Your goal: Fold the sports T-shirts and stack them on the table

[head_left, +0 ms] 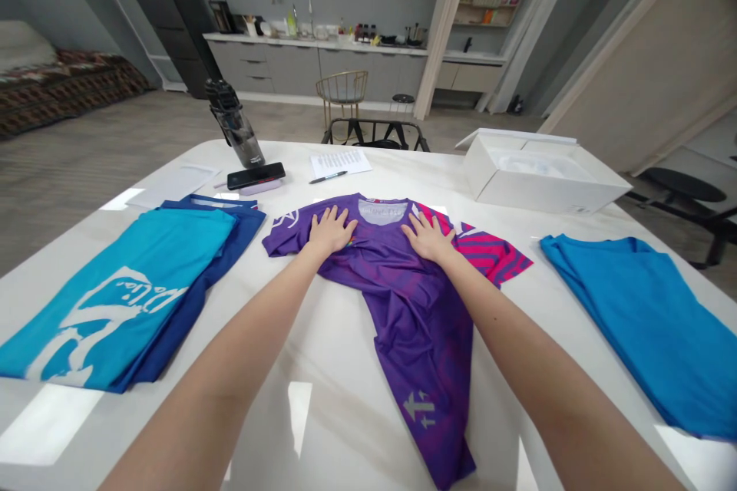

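Note:
A purple shirt [426,322] with pink striped trim on its right sleeve lies on the white table, its collar away from me and its lower part bunched and twisted. My left hand [332,232] rests flat on the shirt near the left shoulder, fingers spread. On the other side of the collar, my right hand [429,236] presses on the right shoulder, also with fingers apart. Folded turquoise and dark blue shirts [132,284] lie at the left. A blue folded shirt [645,322] is at the right.
The white table [276,430] also bears a white open box [535,176] at the back right, a dark bottle [242,134], a phone [256,176], a paper [341,162] and a pen [328,178]. Chairs and a kitchen counter stand beyond.

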`<state>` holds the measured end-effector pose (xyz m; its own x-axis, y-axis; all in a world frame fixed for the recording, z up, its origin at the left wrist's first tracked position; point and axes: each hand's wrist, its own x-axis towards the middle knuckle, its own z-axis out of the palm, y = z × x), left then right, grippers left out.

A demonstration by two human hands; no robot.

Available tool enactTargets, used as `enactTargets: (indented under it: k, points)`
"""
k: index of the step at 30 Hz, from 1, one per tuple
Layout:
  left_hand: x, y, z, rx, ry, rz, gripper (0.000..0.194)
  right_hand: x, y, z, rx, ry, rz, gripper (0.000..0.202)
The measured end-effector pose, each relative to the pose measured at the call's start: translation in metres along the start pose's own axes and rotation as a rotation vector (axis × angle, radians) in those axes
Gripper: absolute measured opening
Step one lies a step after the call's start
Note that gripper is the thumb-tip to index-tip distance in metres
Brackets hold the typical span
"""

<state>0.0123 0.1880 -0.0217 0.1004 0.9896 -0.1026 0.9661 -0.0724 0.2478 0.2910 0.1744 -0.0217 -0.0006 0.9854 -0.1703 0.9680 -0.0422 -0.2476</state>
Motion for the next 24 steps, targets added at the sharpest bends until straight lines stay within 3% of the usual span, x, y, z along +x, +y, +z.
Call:
enactTargets:
  k: [8,13,18,20,24]
  points:
    - [0.065,-0.002,0.002,0.007,0.010,0.022,0.076,0.057,0.022,0.001,-0.066,0.085,-0.069,0.075]
    - [0.070,0.001,0.003,0.034,0.055,0.046,0.073,0.063,0.022,0.000,-0.064,0.140,-0.108,0.071]
    - [0.025,0.025,0.000,-0.059,0.145,0.186,0.061,0.035,0.017,-0.007,0.016,0.328,-0.151,0.053]
    - [-0.007,0.044,0.001,-0.119,0.123,0.349,0.056,0.010,0.015,-0.009,0.024,0.384,-0.207,0.044]
    - [-0.079,0.079,0.006,-0.164,0.022,0.631,0.049,-0.060,0.017,-0.007,-0.001,0.369,-0.262,0.035]
